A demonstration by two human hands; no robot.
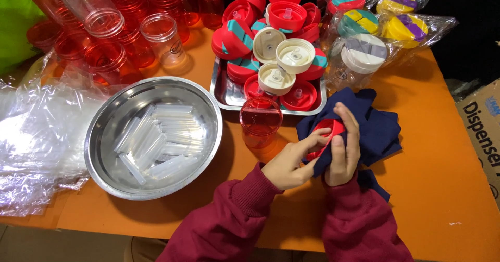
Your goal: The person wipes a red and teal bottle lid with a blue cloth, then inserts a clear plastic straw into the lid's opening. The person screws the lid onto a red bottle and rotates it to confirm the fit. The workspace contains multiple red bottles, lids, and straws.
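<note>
Here, in the head view, a round red plastic lid (327, 132) was held between both hands and was half wrapped in a soft, crumpled navy cloth (375, 126). The left hand (291, 163) was closed on the lid's near rim, its thumb laid across the smooth red face; the right hand (344, 150) was curled firmly round cloth and lid together, fingers pressed along the top. Both wrists were covered by ribbed maroon sleeves (245, 210).

The lid was found near the front right part of the table (437, 189), which was spread with a matt orange cover. Just beside the left hand a clear red tumbler-shaped bottle (260, 120) was stood upright. Towards the front left, a shiny round steel bowl (104, 132) was filled with short translucent plastic tubes (156, 142). Behind the bottle, a rectangular steel tray (224, 90) was heaped with red, teal and cream lids (281, 48). At the back left corner more clear red bottles (120, 38) were grouped; at the back right, yellow and purple lids were kept in glossy bags (406, 17). Crinkled clear plastic film (36, 137) was draped over the left edge, and a cardboard box (482, 132) was set off the right edge against a dark background.
</note>
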